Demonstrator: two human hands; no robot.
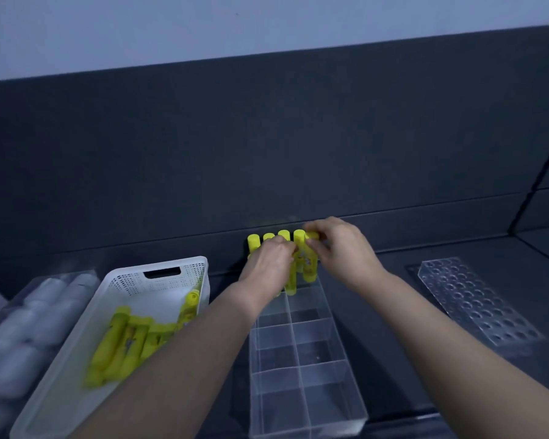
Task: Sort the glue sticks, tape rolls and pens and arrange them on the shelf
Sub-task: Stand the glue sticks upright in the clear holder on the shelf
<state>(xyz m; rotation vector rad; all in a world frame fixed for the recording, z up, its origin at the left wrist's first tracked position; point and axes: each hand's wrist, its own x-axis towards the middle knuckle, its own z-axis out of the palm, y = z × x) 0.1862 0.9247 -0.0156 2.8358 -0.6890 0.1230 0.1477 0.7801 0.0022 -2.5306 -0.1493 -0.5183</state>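
organizer: left hand, right hand pinch glue sticks

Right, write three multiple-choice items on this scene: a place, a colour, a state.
1. The loose yellow glue sticks lie: A on the floor; B in the white perforated plastic basket; C in a drawer.
2. The flat plastic rack of round holes is: A red; B black; C clear.
3. The right hand is: A pinching an upright yellow glue stick; B hanging open; C holding a pen.
Answers: 1 B, they lie inside it; 2 C, the dark shelf shows through; 3 A, its fingers close on the stick's top.
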